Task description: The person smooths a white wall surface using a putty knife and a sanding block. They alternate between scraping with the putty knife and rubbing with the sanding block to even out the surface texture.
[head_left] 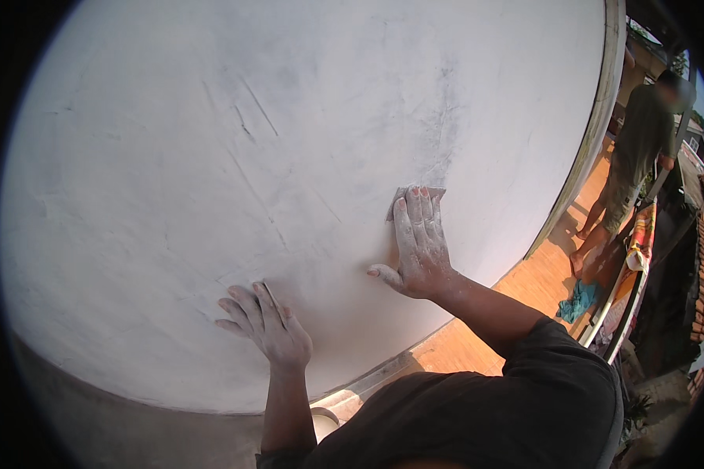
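A white plastered wall (pixel 172 156), streaked with grey marks and thin lines, fills most of the view. My right hand (pixel 418 250), coated in white dust, presses a small grey square sheet (pixel 438 193), like sandpaper, flat on it with straightened fingers, the thumb out to the side. Lower and to the left, my left hand (pixel 270 324), also dusty, rests its fingers on the wall with a thin flat piece (pixel 268 295), perhaps a blade or sheet, held edge-on between index finger and thumb. Its exact kind is unclear.
An orange floor (pixel 469 341) runs along the wall's base. At the right a barefoot person (pixel 633 148) stands by a railing (pixel 632 285) with cloth draped on it. A teal cloth (pixel 577 303) lies on the floor. A white bucket (pixel 325 422) is partly behind my body. Tiled roofs lie beyond.
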The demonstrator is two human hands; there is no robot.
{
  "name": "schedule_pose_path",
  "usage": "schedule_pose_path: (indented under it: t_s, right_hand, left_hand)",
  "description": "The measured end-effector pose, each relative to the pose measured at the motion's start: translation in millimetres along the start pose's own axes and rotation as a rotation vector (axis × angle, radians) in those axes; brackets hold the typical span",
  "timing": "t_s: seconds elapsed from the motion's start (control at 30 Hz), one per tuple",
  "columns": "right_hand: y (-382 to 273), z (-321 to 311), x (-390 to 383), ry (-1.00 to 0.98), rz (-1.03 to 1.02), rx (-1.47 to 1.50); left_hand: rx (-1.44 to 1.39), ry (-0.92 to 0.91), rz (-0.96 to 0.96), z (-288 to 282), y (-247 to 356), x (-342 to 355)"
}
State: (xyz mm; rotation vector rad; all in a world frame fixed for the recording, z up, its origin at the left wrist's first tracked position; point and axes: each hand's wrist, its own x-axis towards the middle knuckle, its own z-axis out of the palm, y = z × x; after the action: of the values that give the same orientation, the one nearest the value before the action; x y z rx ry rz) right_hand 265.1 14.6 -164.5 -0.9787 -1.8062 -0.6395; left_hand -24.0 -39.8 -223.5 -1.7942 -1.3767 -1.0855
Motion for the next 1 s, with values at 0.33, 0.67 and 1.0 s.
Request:
schedule_pose_path:
  t_s: [0.33, 0.67, 1.0]
  right_hand:
    - [23.1, -20.0, 65.8, 0.211, -0.055, -0.025]
    - [25.9, -38.0, 119.1, 0.174, 0.023, -0.094]
    - [29.5, -43.5, 112.3, 0.169, 0.051, -0.149]
  left_hand:
    - [0.017, -0.052, -0.033, -1.1, 2.2, -1.6]
    - [-0.02, -0.043, -0.035, -2.2, 2.3, -3.6]
    - [-0.043, -0.023, -0.013, -3.3, 0.5, -2.8]
